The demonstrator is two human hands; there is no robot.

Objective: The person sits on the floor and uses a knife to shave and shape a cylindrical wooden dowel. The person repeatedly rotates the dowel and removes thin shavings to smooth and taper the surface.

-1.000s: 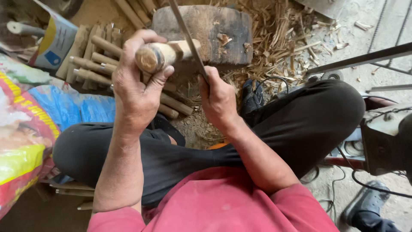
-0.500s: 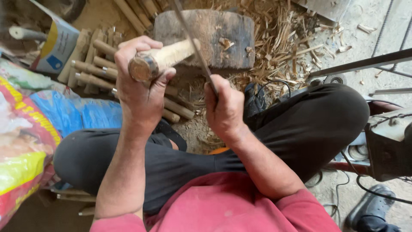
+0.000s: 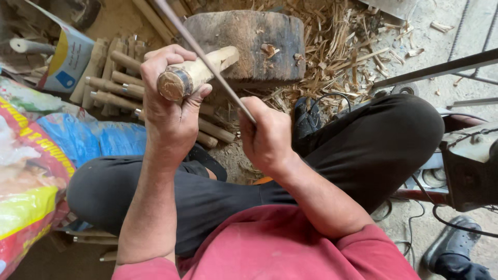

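I am gripping the wooden handle in my left hand, fingers wrapped tight around its banded end, and I have been lifting it slightly higher over the chopping block. My right hand is closed on the long blade, keeping it laid across the wood, so the shaving is carrying on.

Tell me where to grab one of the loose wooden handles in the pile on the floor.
Take a wooden handle around its round middle, coming from above. The pile lies flat in rows beside the chopping block, so the tops are open while neighbours crowd the sides.
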